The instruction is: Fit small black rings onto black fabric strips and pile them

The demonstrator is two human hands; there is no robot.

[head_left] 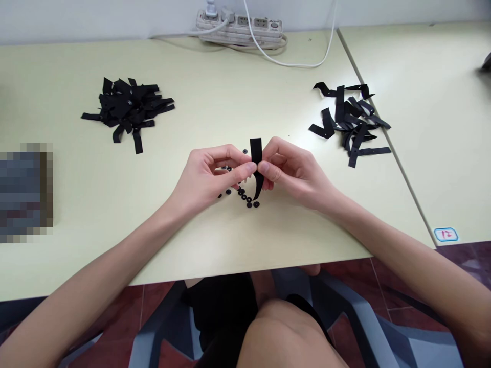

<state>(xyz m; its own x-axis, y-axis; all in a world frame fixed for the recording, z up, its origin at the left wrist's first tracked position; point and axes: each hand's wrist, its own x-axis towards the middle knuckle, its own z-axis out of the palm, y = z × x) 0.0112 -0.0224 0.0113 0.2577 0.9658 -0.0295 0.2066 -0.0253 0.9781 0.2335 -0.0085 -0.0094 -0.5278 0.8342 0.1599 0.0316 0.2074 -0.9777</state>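
A black fabric strip (256, 152) stands upright between both hands over the middle of the pale green table (215, 102). My left hand (209, 176) pinches it from the left with thumb and fingers. From the right, my right hand (295, 171) pinches the same strip, whose lower end curls down below the fingers. Several small black rings (245, 198) lie on the table just under and between the hands. Whether a ring is held against the strip is hidden by the fingers.
A heap of black strips (128, 110) lies at the far left, another looser heap (351, 122) at the far right. A white power strip (240, 28) with cables sits at the back edge. A second table (433, 102) adjoins on the right. A blurred dark object (23, 191) is at the left edge.
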